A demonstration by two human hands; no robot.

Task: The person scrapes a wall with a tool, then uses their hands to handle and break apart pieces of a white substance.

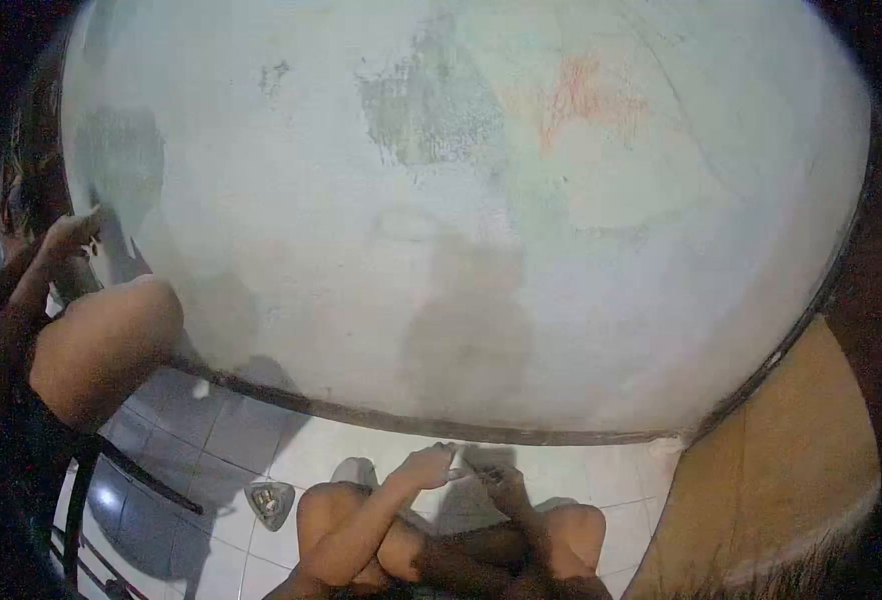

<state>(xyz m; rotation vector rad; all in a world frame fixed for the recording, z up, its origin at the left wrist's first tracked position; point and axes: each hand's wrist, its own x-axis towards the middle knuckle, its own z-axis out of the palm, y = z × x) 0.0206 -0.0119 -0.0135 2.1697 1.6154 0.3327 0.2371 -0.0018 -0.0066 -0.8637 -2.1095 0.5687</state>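
Note:
My left hand [427, 468] is in front of my lap, its fingers closed on a small white piece [458, 460] that looks thin and flat. I cannot make out exactly what it is. Close beside it on the right, my right hand [504, 488] has its fingers bent together; whatever they may hold is too dark and small to name. Both hands are above the tiled floor, between my bent knees and the foot of the wall.
A pale, patchy wall [311, 250] rises in front, with a brown panel [781, 440] at right. A triangular dish [270, 504] with small things in it sits on the floor tiles [251, 450]. At left, another person's hand [69, 238] and knee show beside a dark metal frame [151, 483].

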